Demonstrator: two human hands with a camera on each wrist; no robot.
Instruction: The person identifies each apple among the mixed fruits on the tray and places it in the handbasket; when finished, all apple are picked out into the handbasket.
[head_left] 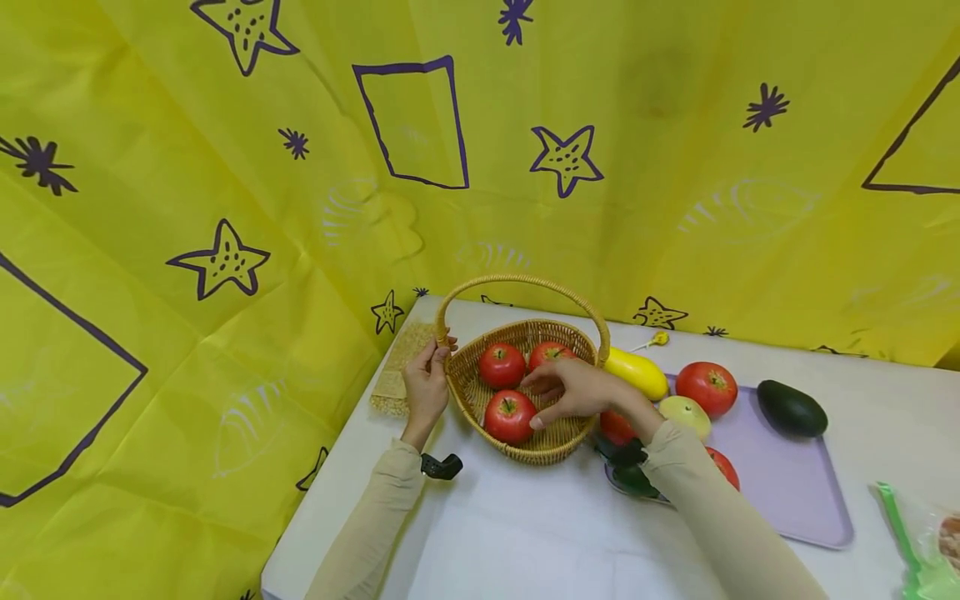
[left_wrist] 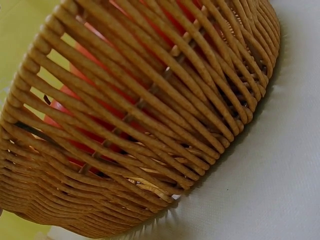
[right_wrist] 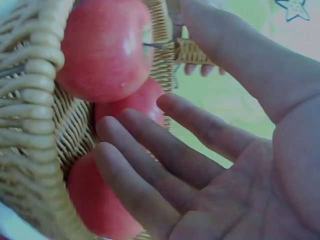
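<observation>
A wicker basket (head_left: 551, 457) with an arched handle (head_left: 525, 280) stands on the white table, three red apples inside. One apple (head_left: 502, 366) lies at the left, another (head_left: 550, 353) at the back and the third (head_left: 510, 417) near the front. My left hand (head_left: 426, 385) grips the basket's left side at the foot of the handle. The left wrist view shows the basket's woven wall (left_wrist: 150, 110) with red behind it. Over the basket's right part, my right hand (head_left: 581, 387) holds nothing; in the right wrist view its fingers (right_wrist: 180, 145) are spread, close to the apples.
Right of the basket is a lilac tray (head_left: 795, 492) with an avocado (head_left: 792, 408), a red fruit (head_left: 707, 389) and a pale round fruit (head_left: 686, 414). A long yellow vegetable (head_left: 636, 373) lies behind my right forearm. A woven mat (head_left: 392, 379) lies at the left.
</observation>
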